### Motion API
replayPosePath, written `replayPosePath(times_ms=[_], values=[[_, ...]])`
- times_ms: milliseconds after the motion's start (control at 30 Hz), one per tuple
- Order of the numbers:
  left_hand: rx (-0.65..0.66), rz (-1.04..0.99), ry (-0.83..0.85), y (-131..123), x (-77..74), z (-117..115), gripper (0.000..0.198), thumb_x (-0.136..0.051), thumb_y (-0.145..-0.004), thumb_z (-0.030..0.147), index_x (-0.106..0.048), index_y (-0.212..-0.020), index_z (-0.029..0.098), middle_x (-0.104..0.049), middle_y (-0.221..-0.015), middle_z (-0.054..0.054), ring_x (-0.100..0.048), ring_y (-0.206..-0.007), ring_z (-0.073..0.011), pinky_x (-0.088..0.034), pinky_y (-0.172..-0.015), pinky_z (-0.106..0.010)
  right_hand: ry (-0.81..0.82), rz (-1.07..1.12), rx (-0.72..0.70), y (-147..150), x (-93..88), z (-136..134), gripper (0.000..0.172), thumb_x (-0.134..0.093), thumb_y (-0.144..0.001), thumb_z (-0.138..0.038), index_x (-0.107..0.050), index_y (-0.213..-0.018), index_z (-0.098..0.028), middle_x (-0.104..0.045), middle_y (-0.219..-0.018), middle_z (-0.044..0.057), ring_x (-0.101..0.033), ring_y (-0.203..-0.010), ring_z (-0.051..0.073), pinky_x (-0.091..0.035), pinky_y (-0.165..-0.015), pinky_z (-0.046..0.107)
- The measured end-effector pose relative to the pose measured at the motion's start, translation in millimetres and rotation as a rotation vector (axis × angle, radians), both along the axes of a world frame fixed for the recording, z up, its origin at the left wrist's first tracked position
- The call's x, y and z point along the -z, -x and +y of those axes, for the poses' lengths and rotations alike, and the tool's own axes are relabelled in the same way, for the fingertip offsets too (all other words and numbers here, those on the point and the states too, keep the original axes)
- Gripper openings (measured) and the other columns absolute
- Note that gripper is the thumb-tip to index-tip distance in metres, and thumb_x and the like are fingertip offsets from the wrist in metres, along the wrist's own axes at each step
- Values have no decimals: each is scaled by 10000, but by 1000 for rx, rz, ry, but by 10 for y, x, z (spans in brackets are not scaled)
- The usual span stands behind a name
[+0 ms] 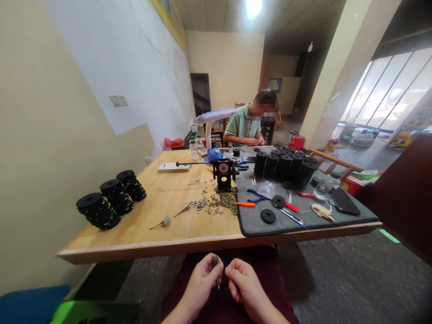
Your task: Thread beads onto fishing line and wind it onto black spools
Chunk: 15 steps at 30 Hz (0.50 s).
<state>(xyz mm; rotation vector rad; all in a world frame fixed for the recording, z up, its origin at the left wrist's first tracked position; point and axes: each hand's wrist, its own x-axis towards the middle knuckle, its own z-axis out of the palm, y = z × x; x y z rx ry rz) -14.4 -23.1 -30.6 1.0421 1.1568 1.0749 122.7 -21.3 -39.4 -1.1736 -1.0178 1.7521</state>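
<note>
Left hand: your left hand (203,278) grasps a small dark piece (215,260) between thumb and curled fingers, with a thin pale end poking out below.
Right hand: yours, the right hand (243,279), sits just beside it at 3 o'clock, thumb and forefinger pinched together (whether something fine is caught between them, you cannot tell from here).
Dark piece: it is up at your left fingertips, above the maroon cloth (274,279) on your lap and on the near side of the bench (158,195).
Winding machine: at 12 o'clock from your hands stands a black winding machine (223,168) with a round dial, its long shaft pointing left.
Beads: a heap of brassy beads (225,203) lies at your 12 o'clock, with multicoloured beads (199,204) at 11.
Grey tuft: one grey tuft (166,220) on a dark stem rests at 10 o'clock.
Spools: three wound black spools (113,198) stand at 10 o'clock, and a cluster of black spools (285,166) at 1.
Grey mat: the grey mat (317,222) at 2 o'clock carries blue-handled pliers (258,196), black discs (268,216) and a phone (344,201).
Far side: a co-worker (241,128) sits between 12 and 1 o'clock, head bent.
</note>
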Motion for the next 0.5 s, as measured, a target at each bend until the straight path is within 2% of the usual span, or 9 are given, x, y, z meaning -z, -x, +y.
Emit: replayPosePath(times_ms=[233,500], values=[[-3,137,-124,5,-27,-23,257,-643,-758,404,-535,-716,175,-504,-621,40,-473,-541,-109,-402,-526,-221,30,32,7,-11,11,4,322,-620,-693,-469,-463,-659,-189,-447,-312,-106,-238,-249,18,-112,-301,159],[41,308,-212,3,-14,-56,215,-581,-812,365,-563,-715,174,-539,-650,10,-491,-623,-141,-419,-582,-228,11,38,15,-5,76,45,438,-638,-669,-592,-463,-738,-196,-484,-341,-100,-291,-264,28,-140,-304,151]])
